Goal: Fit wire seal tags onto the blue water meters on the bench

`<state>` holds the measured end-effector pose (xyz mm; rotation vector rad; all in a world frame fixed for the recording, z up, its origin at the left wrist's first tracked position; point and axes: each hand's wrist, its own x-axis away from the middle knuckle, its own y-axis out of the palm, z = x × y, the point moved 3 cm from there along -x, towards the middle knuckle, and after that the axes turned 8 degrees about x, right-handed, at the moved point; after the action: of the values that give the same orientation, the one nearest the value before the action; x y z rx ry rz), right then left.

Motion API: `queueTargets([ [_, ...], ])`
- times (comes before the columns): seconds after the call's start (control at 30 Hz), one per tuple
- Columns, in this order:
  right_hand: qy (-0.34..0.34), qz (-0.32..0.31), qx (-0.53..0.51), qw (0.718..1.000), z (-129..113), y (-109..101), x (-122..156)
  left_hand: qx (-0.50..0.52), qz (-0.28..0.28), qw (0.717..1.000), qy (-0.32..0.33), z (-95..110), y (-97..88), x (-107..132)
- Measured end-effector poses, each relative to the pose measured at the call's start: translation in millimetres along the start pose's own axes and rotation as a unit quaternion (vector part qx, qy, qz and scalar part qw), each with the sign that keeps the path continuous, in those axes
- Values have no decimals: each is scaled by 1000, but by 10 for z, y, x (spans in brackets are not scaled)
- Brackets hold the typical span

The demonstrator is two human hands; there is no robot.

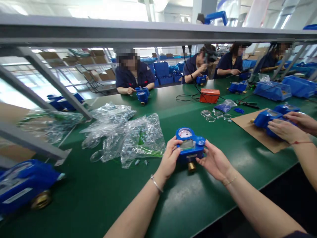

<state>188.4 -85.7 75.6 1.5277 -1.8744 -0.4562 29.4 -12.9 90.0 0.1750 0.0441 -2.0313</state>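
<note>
A blue water meter [190, 155] with a round dial, a small display window and a brass threaded end is between my hands, over the green table. My left hand [170, 155] grips its left side, thumb and fingers on the casing near the display. At its right side, my right hand [215, 160] holds the casing with the fingertips below the round blue knob-like part. Left of my hands lie clear plastic bags [141, 138] with small pale blue and green pieces in them. A few tiny loose pieces [141, 162] rest beside the bags.
More blue meters [22, 185] stand at the left edge. A co-worker's hands [287, 130] handle blue meters over cardboard [247, 125] on the right. Clear rings [210, 118], an orange box [209, 96], pliers [249, 104] and blue bins [272, 90] lie farther back. A metal shelf [148, 33] crosses overhead.
</note>
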Motion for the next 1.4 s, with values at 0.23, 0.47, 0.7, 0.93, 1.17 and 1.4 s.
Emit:
queueTargets([
  [0.23,-2,21,78,997,272,-171,-268,-192,-22,976,97,-152,-145,-3],
  [0.47,-122,188,397,890,314,-600,-93,-428,85,895,95,-60,-1066,521],
  [0.7,-335,100,579,737,628,-204,377,-559,81,822,67,-154,-1574,657],
  [0.93,-445,-133,612,640,808,408,699,-521,-111,835,141,128,-488,1066],
  [1.17,-398,-33,657,640,477,-199,558,-507,-150,838,138,-32,-294,1216],
  [1.4,-367,130,769,506,90,-929,567,-526,-191,821,109,-152,80,954],
])
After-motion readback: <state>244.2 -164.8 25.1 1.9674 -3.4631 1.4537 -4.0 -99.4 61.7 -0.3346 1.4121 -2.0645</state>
